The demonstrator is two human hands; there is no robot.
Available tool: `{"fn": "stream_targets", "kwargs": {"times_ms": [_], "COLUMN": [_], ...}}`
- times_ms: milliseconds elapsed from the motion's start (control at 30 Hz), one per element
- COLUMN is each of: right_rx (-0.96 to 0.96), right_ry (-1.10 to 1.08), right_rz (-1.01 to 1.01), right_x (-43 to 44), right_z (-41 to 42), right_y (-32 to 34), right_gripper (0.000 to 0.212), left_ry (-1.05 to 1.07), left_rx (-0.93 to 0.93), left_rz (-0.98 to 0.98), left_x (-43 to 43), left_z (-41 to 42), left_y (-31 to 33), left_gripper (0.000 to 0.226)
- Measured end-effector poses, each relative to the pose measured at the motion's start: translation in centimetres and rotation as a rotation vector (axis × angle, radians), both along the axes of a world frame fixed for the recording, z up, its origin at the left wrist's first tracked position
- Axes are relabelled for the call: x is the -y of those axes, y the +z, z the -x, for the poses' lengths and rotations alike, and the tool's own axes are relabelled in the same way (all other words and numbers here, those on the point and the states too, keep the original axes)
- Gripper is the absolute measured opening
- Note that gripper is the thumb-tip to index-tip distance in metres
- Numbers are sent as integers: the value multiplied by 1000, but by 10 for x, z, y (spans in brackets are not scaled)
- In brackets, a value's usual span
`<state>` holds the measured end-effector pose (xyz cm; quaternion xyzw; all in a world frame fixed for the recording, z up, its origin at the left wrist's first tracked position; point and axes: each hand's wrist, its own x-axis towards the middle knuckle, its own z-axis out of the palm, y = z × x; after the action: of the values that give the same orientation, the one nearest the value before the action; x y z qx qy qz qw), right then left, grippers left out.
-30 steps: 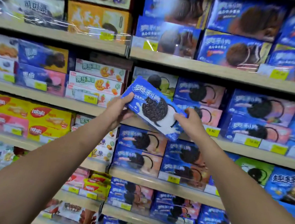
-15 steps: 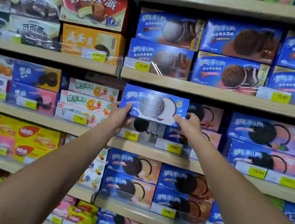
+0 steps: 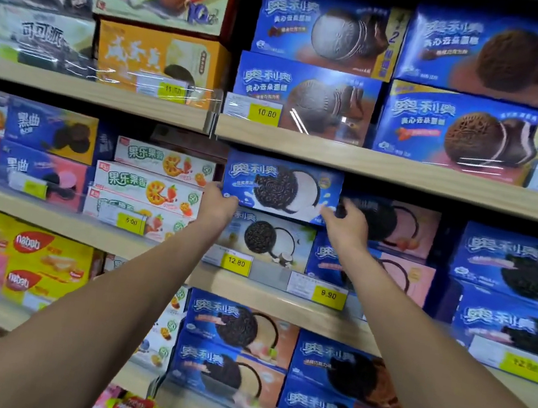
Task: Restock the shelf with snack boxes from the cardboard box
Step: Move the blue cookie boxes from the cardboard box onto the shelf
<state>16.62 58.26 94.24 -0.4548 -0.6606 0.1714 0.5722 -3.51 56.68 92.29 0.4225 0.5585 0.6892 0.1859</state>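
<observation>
Blue box point(image 3: 282, 188) level atop a lower box point(image 3: 266, 238).
Left hand point(image 3: 220, 205) and right hand point(image 3: 344, 226) each grasp an end of it, above the shelf point(image 3: 265, 295) edge.

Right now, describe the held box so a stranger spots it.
Under the wooden shelf with the 10.80 price tag, the left hand and right hand hold a blue cookie box. Its front is all blue; neighbours show pink or pale panels.

tag 10.80 point(image 3: 266, 113), tag 12.80 point(image 3: 236, 262), tag 9.90 point(image 3: 328, 295), nabati on yellow box point(image 3: 57, 252)
</observation>
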Motion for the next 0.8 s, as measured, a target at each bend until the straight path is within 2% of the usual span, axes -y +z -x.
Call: {"fn": "stream_targets", "kwargs": {"times_ms": [267, 500, 633, 800], "right_rx": [45, 1, -18, -57], "right_ry": [-49, 6, 10, 1], "right_rz": [103, 157, 182, 175], "right_x": [-27, -37, -40, -30], "right_z": [3, 13, 12, 9], "right_y": [-8, -12, -14, -19], "right_gripper": [36, 54, 55, 46], "left_ry": [-68, -161, -192, -230], "left_rx": [-167, -82, -104, -121], "left_rz": [137, 88, 91, 149], "left_x": [-26, -24, -21, -11], "left_z": [16, 18, 21, 19], "left_y": [-10, -14, -16, -20], "left_gripper": [50, 49, 50, 60]}}
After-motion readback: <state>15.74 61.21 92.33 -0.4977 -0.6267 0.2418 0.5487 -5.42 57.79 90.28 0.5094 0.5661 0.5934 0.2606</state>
